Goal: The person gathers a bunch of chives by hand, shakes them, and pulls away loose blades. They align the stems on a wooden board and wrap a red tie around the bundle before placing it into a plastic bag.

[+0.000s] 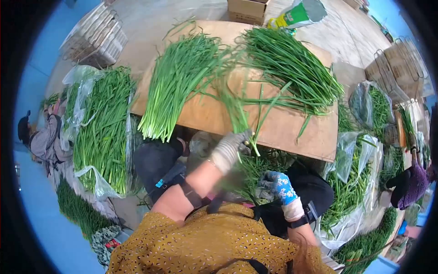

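Observation:
My left hand (pixel 228 150), in a pale work glove, is closed round a small bunch of garlic chives (pixel 236 112) at the board's front edge. The bunch's leaves are smeared by motion. My right hand (pixel 279 186), in a blue flowered glove, is lower and to the right, over my lap, with its fingers curled; what they hold, if anything, I cannot tell. Loose green leaves (pixel 248 176) lie below and between the hands. On the wooden board (pixel 200 114), a neat pile of chives (pixel 180 82) lies at left, and a darker pile (pixel 289 68) at right.
Plastic-lined loads of chives stand at my left (pixel 102 132) and right (pixel 351 182). Behind the board are a cardboard box (pixel 247 10) and a green-and-yellow bag (pixel 296 16). Stacked crates (pixel 98 36) stand at far left. Other people sit at left (pixel 45 137) and right (pixel 410 182).

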The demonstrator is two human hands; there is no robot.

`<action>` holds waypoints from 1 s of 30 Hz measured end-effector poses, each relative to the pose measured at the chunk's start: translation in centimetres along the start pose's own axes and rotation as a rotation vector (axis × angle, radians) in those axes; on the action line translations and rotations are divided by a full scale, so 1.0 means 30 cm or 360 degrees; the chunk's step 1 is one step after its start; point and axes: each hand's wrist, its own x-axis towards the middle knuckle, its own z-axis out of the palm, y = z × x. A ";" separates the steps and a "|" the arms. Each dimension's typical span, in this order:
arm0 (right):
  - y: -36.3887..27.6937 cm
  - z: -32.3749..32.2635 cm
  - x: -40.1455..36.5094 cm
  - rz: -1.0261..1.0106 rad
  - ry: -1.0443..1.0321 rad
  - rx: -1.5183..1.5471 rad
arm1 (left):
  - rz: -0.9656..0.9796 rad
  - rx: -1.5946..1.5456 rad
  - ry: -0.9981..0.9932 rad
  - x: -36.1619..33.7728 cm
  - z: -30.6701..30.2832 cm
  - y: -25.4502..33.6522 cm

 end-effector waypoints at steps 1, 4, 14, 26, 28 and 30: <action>0.002 0.006 0.002 -0.0053 0.0132 0.0029 | -0.0026 -0.0013 0.0036 0.002 -0.009 0.005; -0.127 0.011 0.083 -0.0033 0.0522 0.0809 | -0.0009 0.0120 0.0003 -0.039 0.038 0.007; 0.166 0.154 0.056 -0.0354 -0.0200 0.0169 | 0.0277 0.0205 0.0354 -0.084 0.002 0.091; 0.247 -0.497 0.590 0.0065 0.1363 -0.0958 | -0.0016 -0.0654 -0.0265 0.067 0.001 0.149; 0.268 -0.473 0.614 0.0004 0.1310 -0.0972 | -0.0096 -0.0610 -0.0216 0.056 0.016 0.133; 0.202 -0.409 0.556 -0.0075 0.1249 -0.0900 | -0.0090 -0.0544 -0.0119 0.053 0.006 0.113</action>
